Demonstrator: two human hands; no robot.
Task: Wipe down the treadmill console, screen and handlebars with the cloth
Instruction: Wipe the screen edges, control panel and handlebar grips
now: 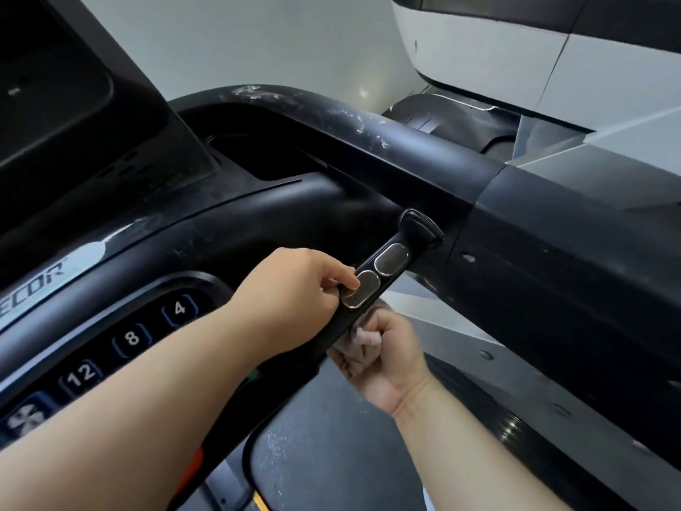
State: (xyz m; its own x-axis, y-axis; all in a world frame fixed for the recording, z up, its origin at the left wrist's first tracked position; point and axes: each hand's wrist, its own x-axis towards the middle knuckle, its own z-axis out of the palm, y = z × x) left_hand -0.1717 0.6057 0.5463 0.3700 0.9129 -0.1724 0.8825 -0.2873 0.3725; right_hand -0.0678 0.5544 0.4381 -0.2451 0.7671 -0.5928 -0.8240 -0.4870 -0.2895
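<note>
Left hand [294, 289] curled over handlebar [391, 259]

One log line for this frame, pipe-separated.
left hand: grips handlebar, thumb on sensor plate | right hand: holds cloth under handlebar | stage: handlebar wipe

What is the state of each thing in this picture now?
Left hand: grips the sensor handlebar, thumb on its lower pad.
Right hand: holds the cloth under that handlebar.
Cloth: bunched in the fist.
Screen: dark.
Upper bar: white smears on it.
</note>
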